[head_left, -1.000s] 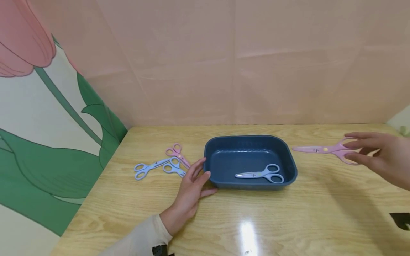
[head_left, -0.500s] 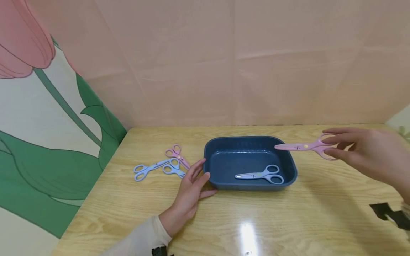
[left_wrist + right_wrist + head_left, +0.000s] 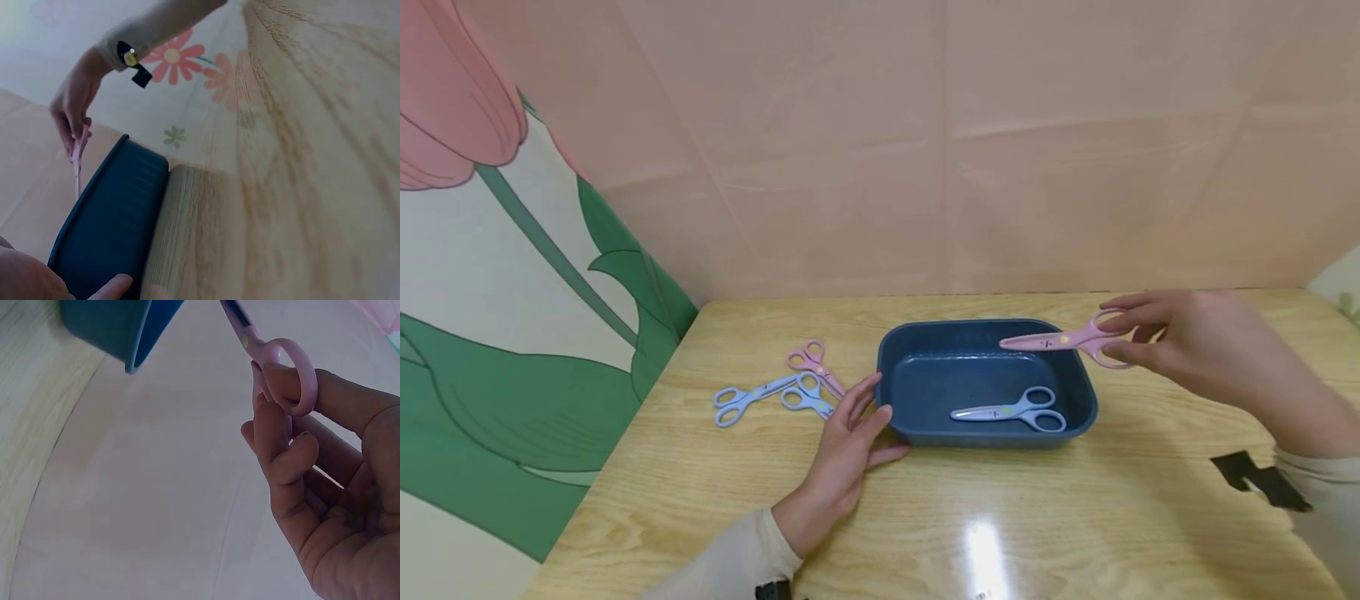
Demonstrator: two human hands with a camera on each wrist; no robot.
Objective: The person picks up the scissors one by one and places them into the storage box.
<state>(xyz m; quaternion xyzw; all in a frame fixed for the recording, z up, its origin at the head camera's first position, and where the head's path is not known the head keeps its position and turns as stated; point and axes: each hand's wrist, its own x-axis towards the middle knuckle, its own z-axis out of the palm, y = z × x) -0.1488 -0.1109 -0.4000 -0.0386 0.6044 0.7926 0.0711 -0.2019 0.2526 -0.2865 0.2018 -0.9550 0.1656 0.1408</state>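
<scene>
In the head view, the left hand's [image 3: 842, 450] loosely spread fingers touch the tub [image 3: 985, 439], seemingly steadying it, while scissors [image 3: 1048, 342] jut over it from the right hand's [image 3: 1206, 346] fingertips; the left wrist view shows the blades beside its open top; in the right wrist view, fingers clamp the loops [image 3: 307, 378], perhaps to stay clear of the blades.
</scene>
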